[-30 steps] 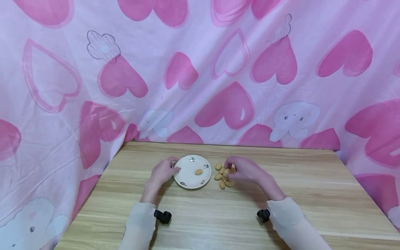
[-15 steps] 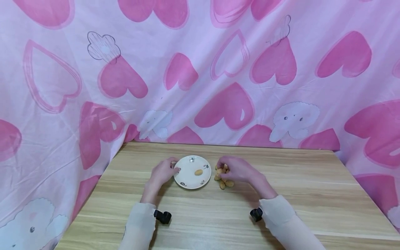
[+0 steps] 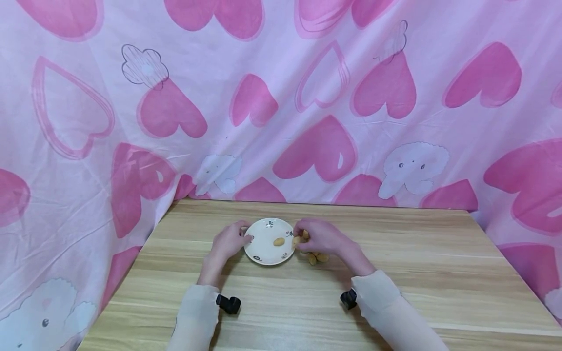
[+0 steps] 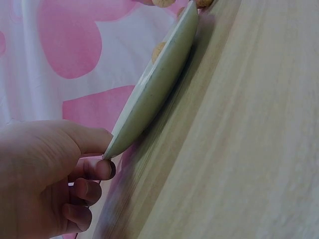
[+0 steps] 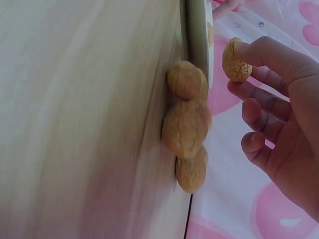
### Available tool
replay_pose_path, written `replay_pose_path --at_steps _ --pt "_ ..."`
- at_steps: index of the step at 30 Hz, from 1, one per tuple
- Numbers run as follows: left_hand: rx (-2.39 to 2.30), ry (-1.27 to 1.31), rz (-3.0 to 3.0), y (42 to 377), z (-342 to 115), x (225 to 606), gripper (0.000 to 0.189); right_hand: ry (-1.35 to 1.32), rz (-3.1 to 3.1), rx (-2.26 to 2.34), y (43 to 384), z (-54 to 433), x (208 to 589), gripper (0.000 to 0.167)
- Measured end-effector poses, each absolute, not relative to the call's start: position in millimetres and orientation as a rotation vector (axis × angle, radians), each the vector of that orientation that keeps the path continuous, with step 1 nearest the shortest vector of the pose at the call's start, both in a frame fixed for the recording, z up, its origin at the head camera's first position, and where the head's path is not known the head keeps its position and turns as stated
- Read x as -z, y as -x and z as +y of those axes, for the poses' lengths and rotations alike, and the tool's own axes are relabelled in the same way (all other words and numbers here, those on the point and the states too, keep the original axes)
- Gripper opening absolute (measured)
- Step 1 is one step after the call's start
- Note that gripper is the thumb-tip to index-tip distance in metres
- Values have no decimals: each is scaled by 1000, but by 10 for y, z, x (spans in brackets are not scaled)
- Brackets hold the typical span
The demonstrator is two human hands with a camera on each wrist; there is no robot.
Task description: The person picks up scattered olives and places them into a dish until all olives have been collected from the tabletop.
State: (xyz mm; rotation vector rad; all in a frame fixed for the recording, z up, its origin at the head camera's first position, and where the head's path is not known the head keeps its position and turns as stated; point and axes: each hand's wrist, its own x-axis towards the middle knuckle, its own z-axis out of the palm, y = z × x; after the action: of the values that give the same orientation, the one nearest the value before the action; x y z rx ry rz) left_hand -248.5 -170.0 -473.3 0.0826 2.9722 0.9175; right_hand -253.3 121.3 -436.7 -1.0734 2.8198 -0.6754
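Note:
A white plate (image 3: 265, 252) with small dark prints stands on the table, one tan oval walnut (image 3: 279, 242) lying on it. At the plate's left rim my left hand (image 3: 229, 240) pinches the edge, thumb above and forefinger below, as the left wrist view shows. My right hand (image 3: 324, 238) holds another walnut (image 5: 236, 60) between thumb and fingers, above the plate's right rim. Several more walnuts (image 5: 187, 128) lie in a cluster on the table right of the plate, partly hidden under the right hand in the head view.
The wooden table (image 3: 281, 312) reaches back to a pink heart-print cloth (image 3: 316, 146) hung behind it and along the left side. A small black camera (image 3: 229, 304) sits at the left wrist, and a second black camera (image 3: 349, 299) at the right.
My right hand has moved left from the walnut cluster to the plate's right rim, now with a walnut in its fingers. The left hand and plate have stayed put.

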Motion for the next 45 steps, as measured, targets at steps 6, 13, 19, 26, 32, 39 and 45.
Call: replay_pose_path --at_steps 6,13,19,26,32,39,45 --pt "-923 -86 2965 2487 -1694 4726 41 1065 2828 674 2554 1115 4408 25" --pt "-919 -83 2959 2492 -1688 4715 42 1010 2822 630 2579 1005 4466 24" --pt "-917 -85 2959 2488 -1682 4709 41 1016 2822 599 2566 919 4483 18" --pt "-935 -84 2953 2483 -1670 4706 41 990 2833 493 2547 859 4501 16" --pt "-941 -89 2948 2484 -1671 4710 42 982 2845 475 2511 868 4470 17" --pt "-931 -83 2948 2483 -1679 4714 41 996 2852 581 2469 998 4407 17" --pt "-926 -78 2948 2482 -1695 4717 41 981 2853 641 2467 1175 4378 9"
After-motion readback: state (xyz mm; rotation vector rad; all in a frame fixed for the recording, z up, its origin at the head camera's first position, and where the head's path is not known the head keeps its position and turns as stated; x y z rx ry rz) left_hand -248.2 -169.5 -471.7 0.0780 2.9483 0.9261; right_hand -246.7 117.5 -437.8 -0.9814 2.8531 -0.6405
